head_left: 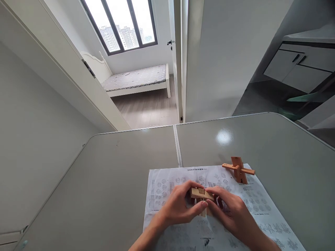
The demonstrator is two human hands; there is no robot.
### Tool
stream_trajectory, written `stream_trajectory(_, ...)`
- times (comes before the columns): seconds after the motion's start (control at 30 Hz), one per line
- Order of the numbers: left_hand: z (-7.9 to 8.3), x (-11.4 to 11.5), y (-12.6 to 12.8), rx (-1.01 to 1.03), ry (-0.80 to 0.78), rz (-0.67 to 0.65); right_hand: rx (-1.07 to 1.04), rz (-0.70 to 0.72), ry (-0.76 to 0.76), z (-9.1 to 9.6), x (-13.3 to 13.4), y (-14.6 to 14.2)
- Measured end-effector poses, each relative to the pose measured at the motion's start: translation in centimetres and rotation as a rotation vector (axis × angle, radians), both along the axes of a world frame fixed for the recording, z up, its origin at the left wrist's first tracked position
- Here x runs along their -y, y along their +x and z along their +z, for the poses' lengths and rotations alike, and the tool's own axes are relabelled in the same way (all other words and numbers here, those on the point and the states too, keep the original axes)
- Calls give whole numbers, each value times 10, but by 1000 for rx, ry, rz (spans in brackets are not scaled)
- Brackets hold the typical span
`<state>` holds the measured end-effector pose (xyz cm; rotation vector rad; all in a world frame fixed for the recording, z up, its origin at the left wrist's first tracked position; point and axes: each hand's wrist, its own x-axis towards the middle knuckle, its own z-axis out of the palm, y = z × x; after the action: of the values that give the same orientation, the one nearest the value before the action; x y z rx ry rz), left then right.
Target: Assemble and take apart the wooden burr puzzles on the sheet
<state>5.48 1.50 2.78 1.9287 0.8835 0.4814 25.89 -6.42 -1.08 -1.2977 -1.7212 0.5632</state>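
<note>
Between my two hands is a small assembly of light wooden puzzle pieces [201, 193], held just above a printed paper sheet. My left hand [180, 205] grips its left end, thumb in front and fingers behind. From the other side, my right hand [228, 206] pinches the right end, fingers curled over the top and thumb underneath. More wooden parts point downward below the top bar, partly covered by my thumbs. Beyond my right hand, a joined wooden piece of crossed bars [237, 169] stands on the sheet's far right corner.
The printed sheet [159, 190], with rows of small diagrams, lies on a grey-green table [117, 181] that has a seam down its middle. Past the table's far edge are a doorway, a bed [138, 76] and a window [120, 24]. White cabinets [300, 64] stand at the right.
</note>
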Motion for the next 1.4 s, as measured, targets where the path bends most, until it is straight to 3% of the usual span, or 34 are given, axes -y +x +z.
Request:
stream_trajectory(0.37, -8, -1, 1, 49, -48, -16, 14, 10, -3, -2, 0, 1)
stream_trajectory(0.9, -8, -2, 2, 56, -65, -26, 13, 2, 30, -1, -1, 0)
stream_trajectory(1.4, -7, -1, 2, 49, 16, -28, 24, -5, 26, -6, 0, 1)
